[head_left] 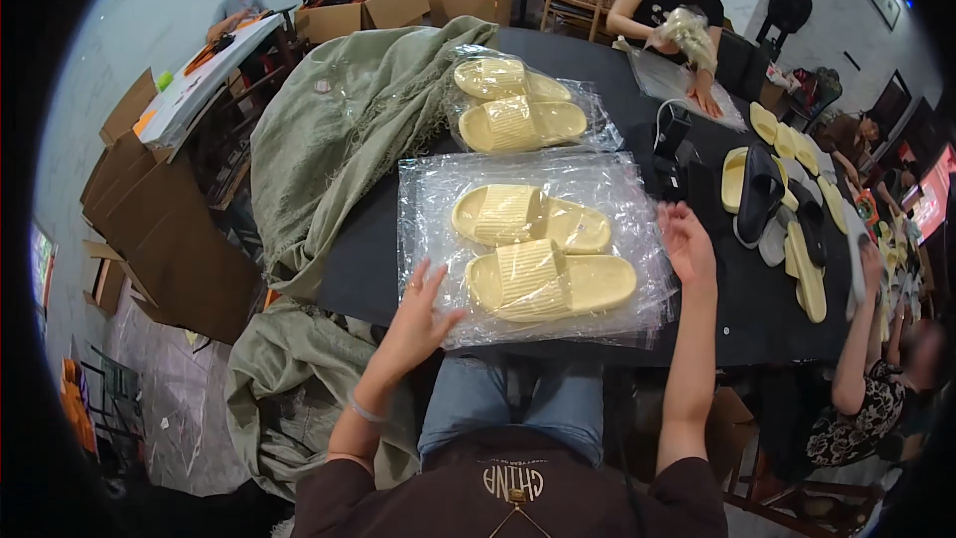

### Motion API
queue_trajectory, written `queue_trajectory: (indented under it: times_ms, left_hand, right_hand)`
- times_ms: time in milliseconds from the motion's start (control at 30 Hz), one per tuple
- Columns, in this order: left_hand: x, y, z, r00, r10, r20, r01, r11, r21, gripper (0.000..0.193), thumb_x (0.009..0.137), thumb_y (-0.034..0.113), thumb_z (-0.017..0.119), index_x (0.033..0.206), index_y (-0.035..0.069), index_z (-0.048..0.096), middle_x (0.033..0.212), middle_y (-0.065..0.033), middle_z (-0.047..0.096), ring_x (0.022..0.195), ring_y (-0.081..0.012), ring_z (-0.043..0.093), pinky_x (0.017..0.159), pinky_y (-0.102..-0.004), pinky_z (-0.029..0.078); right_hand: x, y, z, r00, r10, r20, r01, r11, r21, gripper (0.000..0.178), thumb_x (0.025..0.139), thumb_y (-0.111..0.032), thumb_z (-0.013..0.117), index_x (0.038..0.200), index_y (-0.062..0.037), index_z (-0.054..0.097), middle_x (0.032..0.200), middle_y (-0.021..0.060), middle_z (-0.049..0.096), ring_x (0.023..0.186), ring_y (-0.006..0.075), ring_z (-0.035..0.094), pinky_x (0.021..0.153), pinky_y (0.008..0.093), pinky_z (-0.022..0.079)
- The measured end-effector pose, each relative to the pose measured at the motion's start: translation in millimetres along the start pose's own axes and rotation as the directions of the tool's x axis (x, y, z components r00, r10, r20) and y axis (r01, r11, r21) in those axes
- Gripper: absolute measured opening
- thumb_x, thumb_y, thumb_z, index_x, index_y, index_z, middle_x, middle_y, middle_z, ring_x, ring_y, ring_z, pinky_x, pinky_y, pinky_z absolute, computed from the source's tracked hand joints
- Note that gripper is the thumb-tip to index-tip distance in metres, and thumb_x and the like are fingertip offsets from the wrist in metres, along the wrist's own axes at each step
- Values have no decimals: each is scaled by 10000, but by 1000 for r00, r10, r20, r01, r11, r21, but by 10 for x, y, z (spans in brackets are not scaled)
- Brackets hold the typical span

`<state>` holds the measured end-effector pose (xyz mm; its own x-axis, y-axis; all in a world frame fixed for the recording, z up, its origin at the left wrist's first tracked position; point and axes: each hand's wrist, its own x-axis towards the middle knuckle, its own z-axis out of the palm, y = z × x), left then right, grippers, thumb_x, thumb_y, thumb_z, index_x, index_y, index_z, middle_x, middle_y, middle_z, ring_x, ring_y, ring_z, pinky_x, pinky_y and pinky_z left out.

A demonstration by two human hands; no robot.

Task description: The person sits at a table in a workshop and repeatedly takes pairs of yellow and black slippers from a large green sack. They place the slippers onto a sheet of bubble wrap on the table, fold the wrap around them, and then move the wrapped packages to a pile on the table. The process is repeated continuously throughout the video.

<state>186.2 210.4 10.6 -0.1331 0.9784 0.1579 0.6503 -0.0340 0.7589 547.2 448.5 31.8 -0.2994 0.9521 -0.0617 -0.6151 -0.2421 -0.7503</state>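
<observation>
Before me a pair of pale yellow slide sandals (pixel 549 281) lies side by side on a stack of clear plastic bags (pixel 428 199), toes to the left; whether they are inside the top bag I cannot tell. My left hand (pixel 420 314) is at the bags' left edge, its fingers spread and holding nothing. At the right edge, my right hand (pixel 687 244) is raised with loosely curved fingers apart, also without anything in it. Just beyond lies another yellow pair (pixel 523 120) in a clear bag.
Loose yellow and black slides (pixel 765 189) cover the right of the dark table (pixel 687 334). A black device (pixel 675 144) stands near them. Green cloth (pixel 329 130) drapes the left side. Across, a person (pixel 677 15) handles plastic; another person (pixel 876 389) sits at right. Cardboard boxes (pixel 383 5) stand behind.
</observation>
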Motion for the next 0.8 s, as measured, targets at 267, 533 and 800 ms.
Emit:
queue_trajectory:
  times_ms: [267, 533, 800]
  left_hand:
    - [634, -483, 20, 972, 148, 185, -221, 846, 484, 667, 939, 413, 444, 1448, 43, 226, 1516, -162, 219, 1413, -314, 180, 1123, -515, 139]
    - [548, -573, 150, 981, 124, 147, -184, 828, 530, 623, 967, 422, 326, 1468, 71, 206, 1521, -127, 233, 1409, -288, 204, 1127, -500, 136]
    - [553, -615, 216, 982, 168, 83, -184, 791, 584, 564, 956, 387, 357, 1394, 33, 367, 1472, -123, 342, 1389, -277, 261, 1128, -482, 154]
  right_hand:
    - [160, 257, 258, 769, 514, 379, 18, 576, -818, 353, 783, -32, 673, 1128, 14, 618, 1274, 119, 564, 936, 154, 598, 815, 275, 488]
    - [430, 979, 797, 573, 353, 740, 808, -94, -582, 351, 814, -201, 645, 1156, -122, 621, 1263, 108, 541, 1149, 298, 501, 1003, 380, 388]
    - [369, 813, 371, 620, 279, 733, 784, -259, -564, 386, 704, -106, 638, 1090, -128, 647, 1254, 87, 569, 1102, 276, 534, 988, 416, 379]
